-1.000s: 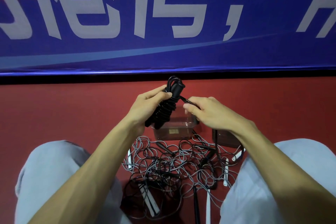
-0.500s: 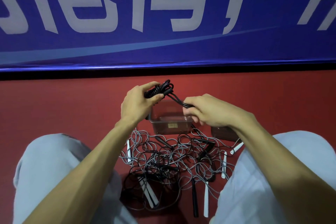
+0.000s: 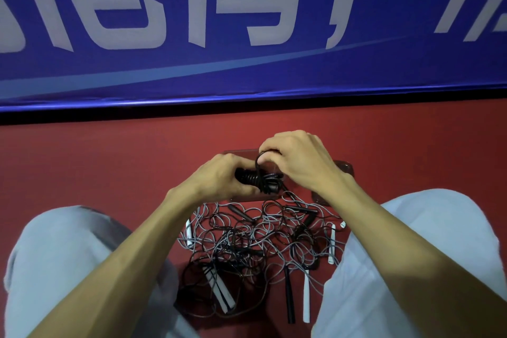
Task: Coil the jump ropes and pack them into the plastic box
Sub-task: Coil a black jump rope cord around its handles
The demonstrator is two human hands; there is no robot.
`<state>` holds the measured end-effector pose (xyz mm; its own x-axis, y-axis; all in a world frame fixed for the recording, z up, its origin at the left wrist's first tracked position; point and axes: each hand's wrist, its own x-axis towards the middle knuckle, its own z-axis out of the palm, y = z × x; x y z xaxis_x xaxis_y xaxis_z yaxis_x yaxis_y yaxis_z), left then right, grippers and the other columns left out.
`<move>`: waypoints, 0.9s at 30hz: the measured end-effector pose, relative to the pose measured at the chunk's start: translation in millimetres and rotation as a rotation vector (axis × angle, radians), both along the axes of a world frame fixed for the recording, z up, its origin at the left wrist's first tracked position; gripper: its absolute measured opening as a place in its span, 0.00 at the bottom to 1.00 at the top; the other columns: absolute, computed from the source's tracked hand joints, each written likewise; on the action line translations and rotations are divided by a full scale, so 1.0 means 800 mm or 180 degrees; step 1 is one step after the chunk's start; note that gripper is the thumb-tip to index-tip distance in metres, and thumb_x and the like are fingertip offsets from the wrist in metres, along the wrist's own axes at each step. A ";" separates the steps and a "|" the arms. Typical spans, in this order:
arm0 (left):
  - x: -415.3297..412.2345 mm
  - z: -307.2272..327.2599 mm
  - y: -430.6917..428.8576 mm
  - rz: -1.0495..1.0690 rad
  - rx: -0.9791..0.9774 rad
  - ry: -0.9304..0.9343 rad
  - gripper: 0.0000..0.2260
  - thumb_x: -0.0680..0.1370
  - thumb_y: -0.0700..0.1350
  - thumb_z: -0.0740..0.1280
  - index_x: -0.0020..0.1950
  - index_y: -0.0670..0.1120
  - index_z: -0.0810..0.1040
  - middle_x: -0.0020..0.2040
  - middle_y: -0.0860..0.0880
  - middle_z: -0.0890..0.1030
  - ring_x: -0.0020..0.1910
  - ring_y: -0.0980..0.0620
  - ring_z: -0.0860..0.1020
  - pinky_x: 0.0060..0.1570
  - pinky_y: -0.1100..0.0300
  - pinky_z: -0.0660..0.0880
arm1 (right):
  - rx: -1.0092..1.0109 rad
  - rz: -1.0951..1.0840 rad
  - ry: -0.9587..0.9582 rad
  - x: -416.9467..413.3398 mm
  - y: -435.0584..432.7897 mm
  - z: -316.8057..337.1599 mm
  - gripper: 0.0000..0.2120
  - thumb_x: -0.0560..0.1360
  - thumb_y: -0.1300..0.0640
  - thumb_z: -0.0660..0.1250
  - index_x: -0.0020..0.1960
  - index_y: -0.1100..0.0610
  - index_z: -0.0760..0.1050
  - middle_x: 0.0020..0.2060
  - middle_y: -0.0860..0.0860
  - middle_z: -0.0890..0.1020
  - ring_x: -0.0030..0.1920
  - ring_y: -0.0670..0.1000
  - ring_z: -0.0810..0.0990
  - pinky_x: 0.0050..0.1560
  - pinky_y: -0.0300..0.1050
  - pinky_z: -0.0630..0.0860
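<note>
A black jump rope wound into a tight bundle (image 3: 256, 178) sits between my two hands, low over the clear plastic box (image 3: 241, 151). My left hand (image 3: 219, 177) grips the bundle's left end. My right hand (image 3: 295, 158) pinches a loop of the rope's free end just above the bundle. The box is mostly hidden behind my hands; only its far rim and near edge show. A tangled heap of black and grey jump ropes (image 3: 255, 239) with black and white handles lies on the red floor between my knees.
A second clear plastic piece, perhaps the lid (image 3: 343, 167), lies right of the box, partly behind my right wrist. A blue banner wall (image 3: 247, 63) stands close behind the box. My grey-trousered knees (image 3: 68, 255) flank the rope heap.
Both hands have come down with the bundle from chest height to just over the box. The bundle turned from upright to lying sideways. My right hand moved over it, holding a loop.
</note>
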<state>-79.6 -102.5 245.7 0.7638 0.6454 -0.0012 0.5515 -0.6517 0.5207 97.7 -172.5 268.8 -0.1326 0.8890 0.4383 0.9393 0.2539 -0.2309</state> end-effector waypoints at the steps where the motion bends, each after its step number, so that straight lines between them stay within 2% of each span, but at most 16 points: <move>1: -0.001 0.003 -0.001 0.0027 -0.0075 -0.0061 0.09 0.68 0.57 0.73 0.46 0.66 0.80 0.35 0.56 0.80 0.33 0.59 0.75 0.36 0.58 0.73 | 0.0062 -0.0173 0.0137 0.000 0.001 -0.001 0.10 0.75 0.46 0.69 0.49 0.52 0.82 0.44 0.47 0.84 0.48 0.52 0.80 0.44 0.43 0.68; 4: 0.003 0.007 -0.009 0.0334 -0.0169 -0.0118 0.13 0.60 0.73 0.67 0.41 0.72 0.78 0.34 0.55 0.82 0.35 0.56 0.78 0.37 0.54 0.75 | 0.0078 -0.0690 0.0292 0.000 0.005 -0.002 0.20 0.69 0.36 0.69 0.44 0.53 0.76 0.39 0.49 0.83 0.44 0.53 0.79 0.45 0.45 0.68; 6: 0.006 0.006 -0.014 0.0565 0.0045 -0.0039 0.16 0.61 0.75 0.66 0.42 0.70 0.80 0.34 0.53 0.82 0.37 0.52 0.80 0.38 0.54 0.76 | -0.0086 -0.0847 0.0231 0.001 0.006 -0.003 0.23 0.68 0.32 0.68 0.41 0.53 0.73 0.35 0.50 0.81 0.41 0.55 0.78 0.43 0.46 0.68; 8: 0.007 0.006 -0.014 0.0612 0.0084 -0.0062 0.13 0.65 0.71 0.69 0.45 0.69 0.81 0.36 0.53 0.83 0.39 0.51 0.80 0.41 0.53 0.76 | -0.0302 -0.0870 0.0211 0.003 0.006 -0.003 0.25 0.69 0.31 0.65 0.38 0.54 0.73 0.32 0.50 0.79 0.39 0.56 0.77 0.41 0.46 0.67; 11: 0.002 0.012 -0.012 0.0341 -0.0494 -0.0443 0.11 0.69 0.60 0.73 0.50 0.65 0.83 0.38 0.52 0.84 0.36 0.54 0.80 0.40 0.55 0.76 | -0.0588 -0.0669 0.0283 0.005 0.004 0.002 0.21 0.77 0.38 0.61 0.34 0.52 0.72 0.29 0.48 0.75 0.38 0.59 0.76 0.39 0.48 0.68; 13: 0.002 0.020 -0.017 0.0239 -0.1170 -0.0996 0.09 0.73 0.49 0.75 0.53 0.55 0.85 0.42 0.46 0.85 0.36 0.55 0.79 0.39 0.61 0.75 | -0.0566 -0.0523 0.0247 0.008 0.004 0.005 0.14 0.81 0.46 0.59 0.42 0.50 0.77 0.33 0.50 0.78 0.42 0.62 0.78 0.40 0.50 0.72; 15: 0.001 0.028 -0.020 0.0332 -0.1704 -0.1545 0.11 0.74 0.43 0.73 0.56 0.49 0.84 0.44 0.44 0.85 0.39 0.53 0.81 0.38 0.63 0.76 | -0.0445 -0.0409 0.0201 0.018 0.007 0.004 0.10 0.82 0.53 0.56 0.47 0.55 0.74 0.41 0.54 0.81 0.45 0.64 0.78 0.42 0.53 0.74; 18: -0.001 0.035 -0.018 0.0485 -0.2183 -0.2060 0.19 0.73 0.45 0.71 0.64 0.49 0.80 0.48 0.44 0.85 0.41 0.48 0.83 0.33 0.62 0.76 | -0.0658 0.0067 0.0610 0.027 0.008 0.006 0.06 0.83 0.55 0.55 0.50 0.54 0.69 0.43 0.48 0.75 0.46 0.54 0.76 0.46 0.52 0.73; 20: -0.001 0.033 -0.015 0.0537 -0.2342 -0.2253 0.24 0.71 0.49 0.71 0.67 0.56 0.76 0.55 0.46 0.84 0.48 0.47 0.83 0.40 0.59 0.78 | -0.0899 0.0175 0.0730 0.029 0.005 0.008 0.06 0.83 0.56 0.54 0.51 0.52 0.69 0.42 0.43 0.74 0.44 0.45 0.76 0.45 0.43 0.71; 22: 0.000 0.031 -0.015 0.0522 -0.2473 -0.2353 0.25 0.71 0.51 0.70 0.68 0.62 0.74 0.59 0.50 0.83 0.53 0.48 0.82 0.51 0.55 0.79 | -0.1090 0.0044 0.0845 0.027 0.002 0.009 0.09 0.83 0.57 0.53 0.49 0.51 0.70 0.34 0.38 0.75 0.33 0.39 0.76 0.38 0.38 0.72; 23: 0.002 0.030 -0.015 0.0501 -0.2539 -0.2402 0.24 0.72 0.52 0.70 0.68 0.62 0.74 0.60 0.51 0.83 0.53 0.48 0.82 0.52 0.54 0.79 | -0.1118 -0.0040 0.0835 0.025 0.002 0.009 0.10 0.84 0.56 0.53 0.47 0.51 0.70 0.30 0.39 0.76 0.29 0.41 0.76 0.35 0.41 0.73; 25: 0.004 0.031 -0.017 0.0540 -0.2596 -0.2487 0.20 0.73 0.50 0.69 0.66 0.59 0.77 0.58 0.48 0.84 0.52 0.48 0.82 0.51 0.53 0.80 | -0.1109 -0.0162 0.0696 0.022 0.005 0.011 0.15 0.84 0.52 0.52 0.40 0.49 0.71 0.30 0.46 0.79 0.32 0.51 0.80 0.36 0.45 0.74; 27: 0.004 0.031 -0.017 0.0739 -0.2583 -0.2572 0.17 0.74 0.49 0.70 0.63 0.56 0.80 0.55 0.46 0.84 0.50 0.46 0.82 0.49 0.49 0.80 | -0.1180 -0.0200 0.0844 0.018 0.007 0.012 0.20 0.84 0.48 0.52 0.37 0.50 0.72 0.30 0.53 0.79 0.32 0.53 0.79 0.34 0.44 0.72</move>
<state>-76.3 -116.1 270.8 0.5947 0.8027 -0.0452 -0.0684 0.1065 0.9920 112.2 -167.2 278.7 0.0004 0.9949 0.1006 0.8465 0.0532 -0.5298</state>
